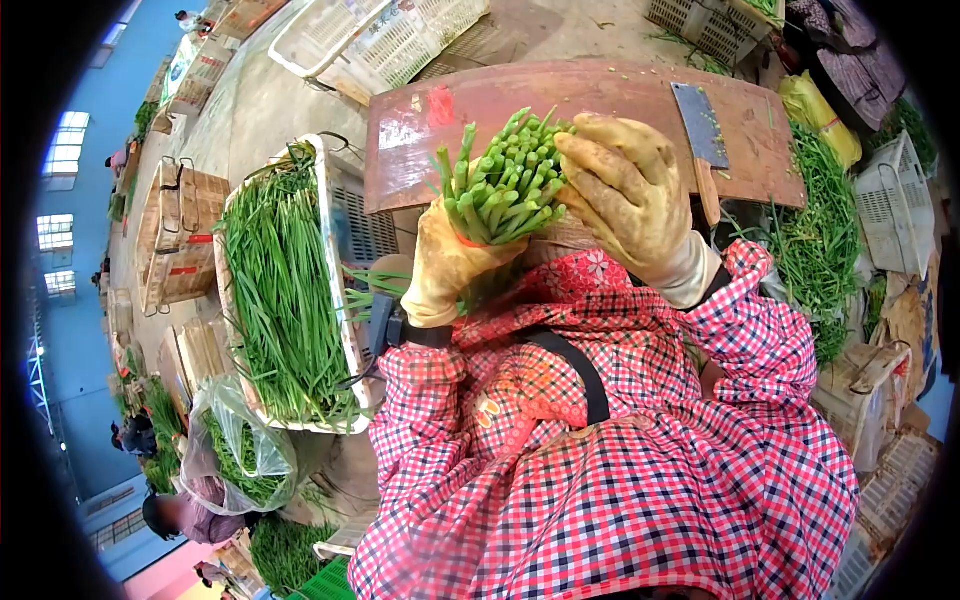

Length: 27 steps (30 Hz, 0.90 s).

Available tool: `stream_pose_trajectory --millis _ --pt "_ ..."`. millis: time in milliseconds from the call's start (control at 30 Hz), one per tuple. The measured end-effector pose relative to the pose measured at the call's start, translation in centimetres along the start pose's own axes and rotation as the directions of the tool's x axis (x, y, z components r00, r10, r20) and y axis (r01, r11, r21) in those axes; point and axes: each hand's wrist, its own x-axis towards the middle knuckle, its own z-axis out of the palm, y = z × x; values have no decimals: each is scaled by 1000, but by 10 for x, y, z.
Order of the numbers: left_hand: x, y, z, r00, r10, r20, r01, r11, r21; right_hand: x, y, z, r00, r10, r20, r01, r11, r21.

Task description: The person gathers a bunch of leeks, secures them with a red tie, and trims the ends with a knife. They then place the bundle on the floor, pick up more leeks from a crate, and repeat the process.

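Observation:
My left hand [447,262], in a stained yellowish glove, is wrapped round a bunch of thick green vegetable stalks [507,185]. Their cut ends point up toward me, and a bit of reddish band shows at the glove's edge. Against the right side of the stalk tops rests my right hand [625,195], gloved alike, its fingers stretched and slightly bent, fingertips touching the stalks. Its palm and thumb are largely hidden. Beyond both hands lies a reddish-brown wooden board [590,85]. A cleaver [700,125] with a wooden handle lies on its right part.
On my left stands a white crate [325,200] full of long green leaves. Beside it are a wooden crate [180,235] and a plastic bag of greens [240,445]. Loose greens [815,240] lie heaped on the right, near a yellow sack [820,115]. Other people are around.

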Motion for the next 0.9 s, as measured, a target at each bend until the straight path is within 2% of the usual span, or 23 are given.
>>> stream_pose_trajectory --millis 33,133,233,367,433,533,633,767,867,900 --pt "1 0 2 999 41 -28 -42 999 -7 2 -2 -2 1000 4 -5 -4 1000 -18" --pt "2 3 2 989 129 -73 -118 983 138 4 -7 4 997 52 -65 -55 997 -53" --pt "1 5 4 984 143 -106 -123 976 179 4 -10 7 987 121 -104 -124 992 -31" --pt "0 7 5 989 89 -120 -79 993 83 6 -13 14 972 201 -121 -199 980 27" --pt "0 8 4 990 72 -118 -70 997 21 10 -13 8 969 233 -82 -227 971 78" --pt "1 7 2 986 146 -78 -126 969 212 6 -10 1 956 283 -77 -270 952 144" --pt "1 15 5 997 44 -60 -43 999 24 4 -14 -4 935 351 -56 -336 923 185" --pt "4 12 5 1000 12 5 -12 996 86 0 -8 2 903 424 -76 -384 872 303" --pt "2 4 2 1000 3 1 -3 999 37 35 1 -49 886 459 -70 -451 887 97" --pt "2 4 1 1000 12 -1 -11 998 58 40 11 -63 883 447 -145 -428 892 142"
